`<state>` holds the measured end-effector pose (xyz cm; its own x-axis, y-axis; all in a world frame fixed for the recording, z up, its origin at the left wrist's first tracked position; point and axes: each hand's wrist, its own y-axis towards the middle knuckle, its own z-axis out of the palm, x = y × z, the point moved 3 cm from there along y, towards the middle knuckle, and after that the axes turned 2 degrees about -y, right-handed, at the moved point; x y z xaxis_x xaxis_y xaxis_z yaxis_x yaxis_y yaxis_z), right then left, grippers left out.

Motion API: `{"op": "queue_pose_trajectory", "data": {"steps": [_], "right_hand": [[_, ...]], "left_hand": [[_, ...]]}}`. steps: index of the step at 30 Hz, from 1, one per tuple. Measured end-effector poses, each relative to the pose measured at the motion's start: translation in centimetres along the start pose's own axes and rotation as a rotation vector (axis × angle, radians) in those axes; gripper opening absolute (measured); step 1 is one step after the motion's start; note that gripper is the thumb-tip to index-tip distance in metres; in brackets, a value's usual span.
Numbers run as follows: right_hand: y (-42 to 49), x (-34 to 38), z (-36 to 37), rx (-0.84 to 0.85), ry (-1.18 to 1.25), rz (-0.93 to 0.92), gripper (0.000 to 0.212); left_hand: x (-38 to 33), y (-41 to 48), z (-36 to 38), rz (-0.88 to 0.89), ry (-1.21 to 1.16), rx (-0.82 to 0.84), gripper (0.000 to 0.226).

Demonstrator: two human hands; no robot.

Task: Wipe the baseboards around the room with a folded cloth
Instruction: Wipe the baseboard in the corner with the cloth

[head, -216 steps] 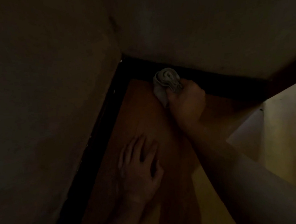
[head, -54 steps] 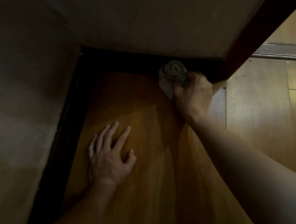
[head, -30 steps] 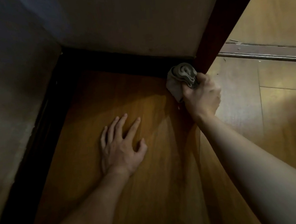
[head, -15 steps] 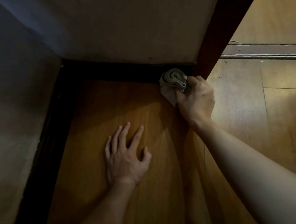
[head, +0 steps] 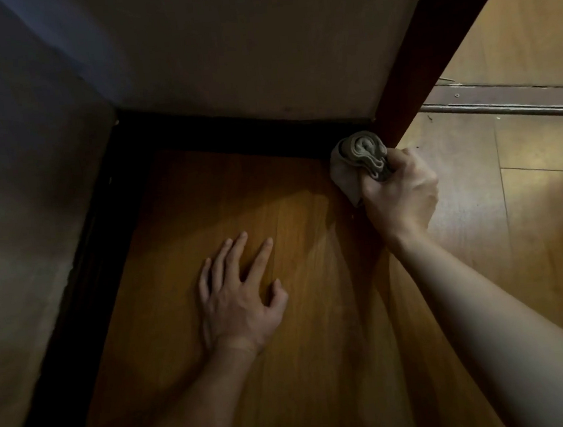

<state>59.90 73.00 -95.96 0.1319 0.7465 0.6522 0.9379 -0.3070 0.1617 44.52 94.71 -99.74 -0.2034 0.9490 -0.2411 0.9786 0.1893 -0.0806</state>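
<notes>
Right hand [head: 400,198] tight around rolled cloth [head: 358,152] against baseboard [head: 231,132]; left hand [head: 240,298] spread flat on floor [head: 322,364].

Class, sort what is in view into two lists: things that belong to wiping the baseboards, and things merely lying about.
Job:
folded grey cloth
right hand, gripping it
black baseboard under the wall

Merely there:
orange-brown wooden floor
dark red wooden door post
grey metal threshold strip
left hand, flat on the floor
</notes>
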Motion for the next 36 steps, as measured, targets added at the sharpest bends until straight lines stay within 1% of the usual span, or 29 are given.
{"op": "queue_pose_trajectory", "data": {"steps": [1, 3, 4, 5, 8, 10, 12, 14, 19, 23, 25, 28, 32, 36], "right_hand": [[-0.2, 0.6, 0.3, 0.026, -0.005, -0.021, 0.028], [-0.6, 2.0, 1.2, 0.086, -0.019, -0.089, 0.042], [-0.6, 2.6, 1.5, 0.093, -0.019, -0.102, 0.048], [-0.6, 3.0, 1.6, 0.089, -0.018, -0.094, 0.049], [-0.7, 4.1, 2.5, 0.112, -0.048, -0.065, 0.031], [-0.9, 5.3, 3.5, 0.162, -0.089, -0.077, 0.027], [-1.2, 6.4, 4.2, 0.189, -0.076, -0.074, 0.027], [-1.1, 6.4, 4.4, 0.181, -0.051, -0.041, 0.027], [-0.5, 4.0, 3.4, 0.103, -0.014, 0.011, 0.026], [-0.4, 1.8, 2.2, 0.007, -0.011, 0.071, 0.027], [-0.6, 2.0, 2.3, -0.011, 0.000, 0.054, 0.026], [-0.4, 2.6, 2.4, 0.031, -0.011, -0.011, 0.024], [-0.1, 1.4, 1.9, 0.003, -0.022, 0.026, 0.027], [-0.2, 2.9, 2.6, 0.034, -0.036, -0.072, 0.027]], "left_hand": [[0.0, 0.0, 0.0, 0.000, 0.002, -0.004, 0.065], [0.1, -0.1, 0.0, 0.003, 0.003, -0.016, 0.065], [0.1, -0.1, 0.0, 0.006, 0.002, -0.022, 0.065], [0.1, 0.0, 0.0, 0.009, 0.002, -0.026, 0.065], [0.1, 0.1, 0.0, 0.013, 0.005, -0.033, 0.065], [0.2, 0.1, 0.2, 0.018, 0.020, -0.028, 0.065], [0.4, 0.2, 0.2, 0.016, 0.016, -0.034, 0.065], [0.5, 0.1, 0.2, 0.014, 0.010, -0.041, 0.064], [0.5, 0.0, 0.2, 0.009, 0.003, -0.036, 0.064], [0.5, -0.1, 0.3, 0.004, -0.010, -0.032, 0.064], [0.5, -0.2, 0.2, -0.001, -0.007, -0.042, 0.063], [0.4, -0.1, 0.2, -0.001, -0.016, -0.042, 0.063], [0.3, -0.1, 0.2, -0.005, -0.014, -0.042, 0.063], [0.5, -0.1, 0.2, -0.003, -0.023, -0.039, 0.063]]}}
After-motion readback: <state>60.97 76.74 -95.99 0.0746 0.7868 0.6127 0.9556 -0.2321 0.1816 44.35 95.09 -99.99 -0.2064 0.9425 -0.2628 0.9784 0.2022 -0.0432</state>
